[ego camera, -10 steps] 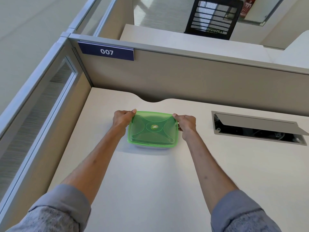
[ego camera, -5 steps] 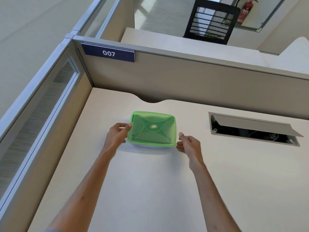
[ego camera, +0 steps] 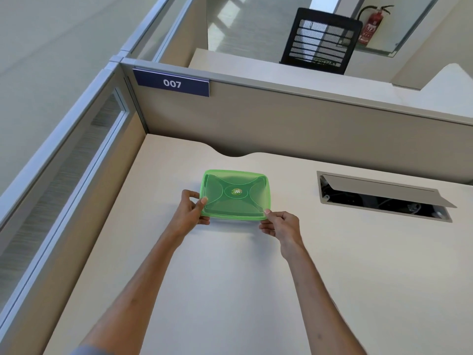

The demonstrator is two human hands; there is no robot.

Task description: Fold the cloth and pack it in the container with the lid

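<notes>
A flat, translucent green container (ego camera: 236, 193) with its lid on sits on the beige desk (ego camera: 230, 290). A small round sticker marks the lid's middle. My left hand (ego camera: 190, 212) pinches the near-left corner of the lid, thumb on top. My right hand (ego camera: 280, 225) grips the near-right corner, thumb tip on the rim. The cloth cannot be made out; the lid hides the inside.
An open cable hatch (ego camera: 381, 198) is set into the desk to the right. Beige partition walls (ego camera: 281, 124) close the desk at the back and left, with a blue "007" sign (ego camera: 172, 83). A black mesh chair (ego camera: 322, 42) stands beyond.
Both hands slid from the container's far corners to its near corners. The right hand, off the lid half a second ago, now grips the near-right corner.
</notes>
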